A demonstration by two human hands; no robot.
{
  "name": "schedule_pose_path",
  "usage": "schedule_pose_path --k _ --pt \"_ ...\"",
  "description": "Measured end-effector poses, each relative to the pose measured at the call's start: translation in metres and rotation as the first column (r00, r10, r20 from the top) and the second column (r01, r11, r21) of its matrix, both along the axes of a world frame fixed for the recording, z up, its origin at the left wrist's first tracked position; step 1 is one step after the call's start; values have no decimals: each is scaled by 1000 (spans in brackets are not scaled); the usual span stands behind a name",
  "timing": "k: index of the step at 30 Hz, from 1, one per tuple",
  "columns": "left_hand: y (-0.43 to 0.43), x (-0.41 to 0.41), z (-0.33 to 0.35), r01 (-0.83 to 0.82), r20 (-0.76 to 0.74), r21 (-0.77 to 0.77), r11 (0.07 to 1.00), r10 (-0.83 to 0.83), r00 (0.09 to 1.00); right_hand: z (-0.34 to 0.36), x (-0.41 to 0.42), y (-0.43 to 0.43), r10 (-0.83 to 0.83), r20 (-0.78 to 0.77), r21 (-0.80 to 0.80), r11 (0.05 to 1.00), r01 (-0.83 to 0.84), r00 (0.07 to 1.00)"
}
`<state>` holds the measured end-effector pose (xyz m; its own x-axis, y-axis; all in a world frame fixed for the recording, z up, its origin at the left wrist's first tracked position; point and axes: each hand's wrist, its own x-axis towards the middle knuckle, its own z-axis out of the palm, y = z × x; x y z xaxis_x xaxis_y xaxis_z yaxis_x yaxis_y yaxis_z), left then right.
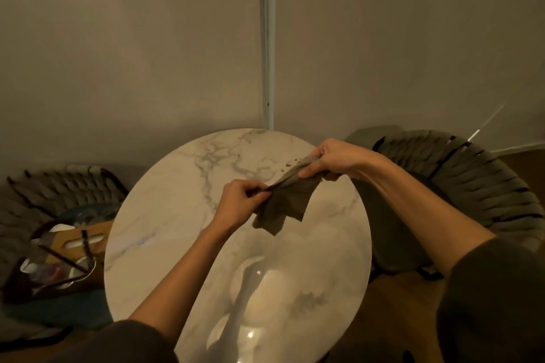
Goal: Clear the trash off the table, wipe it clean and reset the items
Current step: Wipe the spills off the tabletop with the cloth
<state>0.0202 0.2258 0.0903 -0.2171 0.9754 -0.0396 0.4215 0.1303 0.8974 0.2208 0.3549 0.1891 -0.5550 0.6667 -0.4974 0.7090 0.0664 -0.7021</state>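
A round white marble table [182, 215] fills the middle of the view. Above its far right part, both hands stretch a grey-brown cloth [287, 203] between them. My left hand [240, 200] pinches one corner of the cloth. My right hand [333, 159] grips the opposite edge, higher and further back. The rest of the cloth hangs down loosely. A few small brown crumbs [290, 163] lie on the tabletop just left of my right hand.
A woven chair [472, 174] stands at the right of the table. Another woven chair [38, 197] at the left holds a wooden board [73, 242], dishes and several other items [56, 268]. The wall and a corner strip [267, 38] are right behind the table.
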Motion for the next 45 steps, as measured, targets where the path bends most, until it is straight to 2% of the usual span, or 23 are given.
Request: schedule_pose_path --k 4,6,10,14,19,22,25,28,31,34,36,37,39,42,43,45 --pt "12 -21 7 -11 -35 -5 1000 11 999 -6 25 8 -34 -10 10 999 34 999" --pt "20 -26 8 -41 18 0 999 41 999 -21 35 11 -112 -76 26 993 114 991" --pt "40 -21 7 -100 68 24 995 98 993 -62 48 11 -297 -183 293 894 340 937" --pt "50 -6 2 -57 82 71 996 51 995 -94 67 -5 -350 -263 365 826 429 899" --pt "8 10 -51 109 69 -153 982 -100 993 -173 101 -55 -327 -87 274 900 339 941" --pt "-27 21 -92 217 39 -311 925 -216 976 -217 116 -87 -259 133 107 963 246 957" --pt "-48 23 -123 250 14 -432 866 -271 962 -239 127 -103 -178 194 -38 981 189 965" --pt "-36 26 -139 184 -39 -457 871 -226 973 -250 132 -91 -213 180 -22 975 220 960" --pt "0 31 -155 25 -137 -356 934 -79 987 -262 131 -69 -377 163 40 926 375 912" --pt "11 27 -171 -199 -227 -421 885 110 968 -272 134 -64 -523 163 34 851 525 837" --pt "-4 32 -181 -226 -344 -495 839 50 938 -278 137 -74 -511 216 8 853 522 832" --pt "-13 39 -183 -208 -356 -520 829 11 934 -280 138 -83 -495 223 -5 861 509 840" --pt "-19 53 -182 -182 -303 -527 830 16 953 -280 136 -98 -478 200 -8 872 489 856" --pt "-5 78 -167 -207 -190 -482 851 129 973 -277 132 -106 -486 98 52 874 483 869" --pt "1 88 -158 -164 -110 -479 862 126 986 -274 130 -106 -499 62 60 866 496 864" --pt "13 108 -141 32 119 -487 873 30 992 -269 129 -104 -540 21 46 841 539 842"
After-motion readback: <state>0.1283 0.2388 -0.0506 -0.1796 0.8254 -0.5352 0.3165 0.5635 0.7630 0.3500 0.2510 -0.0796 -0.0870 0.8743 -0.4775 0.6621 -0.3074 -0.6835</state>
